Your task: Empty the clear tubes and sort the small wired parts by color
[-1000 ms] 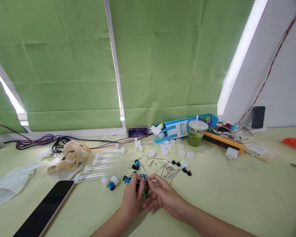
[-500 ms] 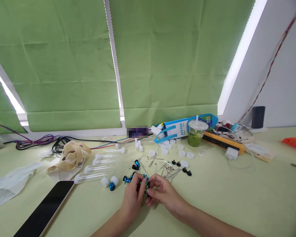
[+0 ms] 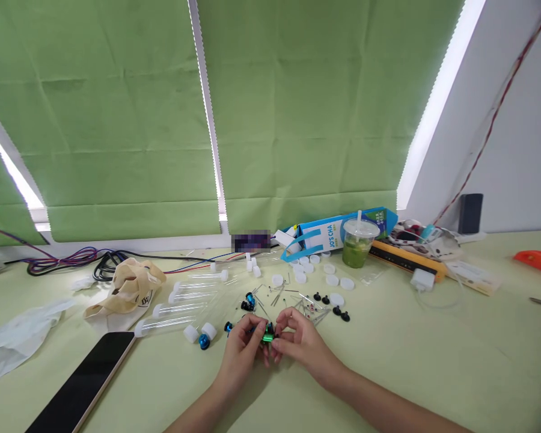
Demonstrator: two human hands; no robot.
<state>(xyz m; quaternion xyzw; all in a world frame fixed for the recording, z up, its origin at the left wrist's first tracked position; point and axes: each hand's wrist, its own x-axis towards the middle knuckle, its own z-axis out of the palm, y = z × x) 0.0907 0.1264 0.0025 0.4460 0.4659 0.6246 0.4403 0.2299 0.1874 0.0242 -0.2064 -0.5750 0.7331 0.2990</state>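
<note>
My left hand (image 3: 242,347) and my right hand (image 3: 300,343) meet low in the middle of the pale green table (image 3: 433,361). Their fingertips pinch a small green metallic part (image 3: 267,337) between them. Just left of the hands lie blue metallic parts (image 3: 204,341) and two white caps (image 3: 200,331). Behind the hands are thin metal pins (image 3: 297,300) and small black knobs (image 3: 340,311). Clear plastic tubes (image 3: 175,309) lie to the left.
A dark phone (image 3: 83,379) lies at the front left, a beige bag (image 3: 130,285) and cables (image 3: 72,261) behind it. A green drink cup (image 3: 359,242), a blue carton (image 3: 324,236) and white discs (image 3: 333,281) stand at the back. An orange object (image 3: 536,263) is far right.
Both hands have lifted slightly and drawn closer together; the green part now shows between the fingertips. The view has shifted a little.
</note>
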